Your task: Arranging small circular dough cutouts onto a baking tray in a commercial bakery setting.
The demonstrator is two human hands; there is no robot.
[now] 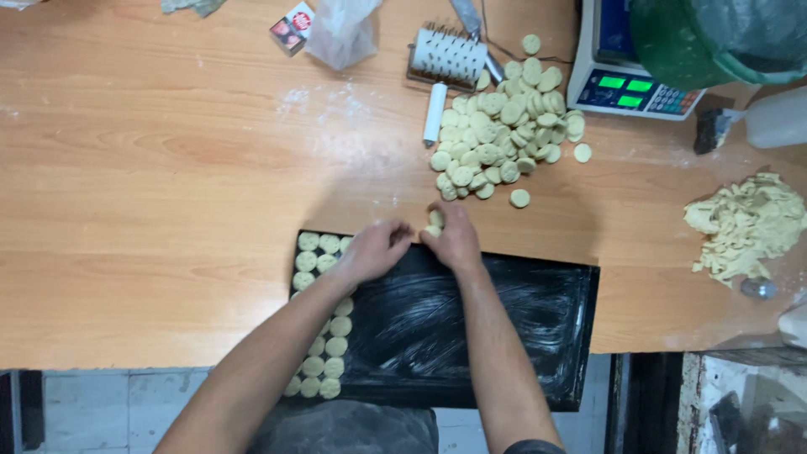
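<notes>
From the head view, we look straight down on a wooden table with a black baking tray at its near edge. Our left hand hovers over the tray's far left corner, fingers curled, though we cannot tell whether it holds anything. Our right hand sits just beside it at the tray's far rim, closed around a small stack of dough rounds. Two columns of placed rounds already run down the tray's left side, partly hidden under our left forearm; the rest of the tray is bare and streaked with flour.

We judge that we are in the middle of laying rounds out on the tray, starting a fresh column. The next placement calls for setting each piece just beside the last column without overlap.

Farther off lies the loose heap of cut rounds, with a spiked roller beside it, a scale, and a pile of dough scraps to the right.
</notes>
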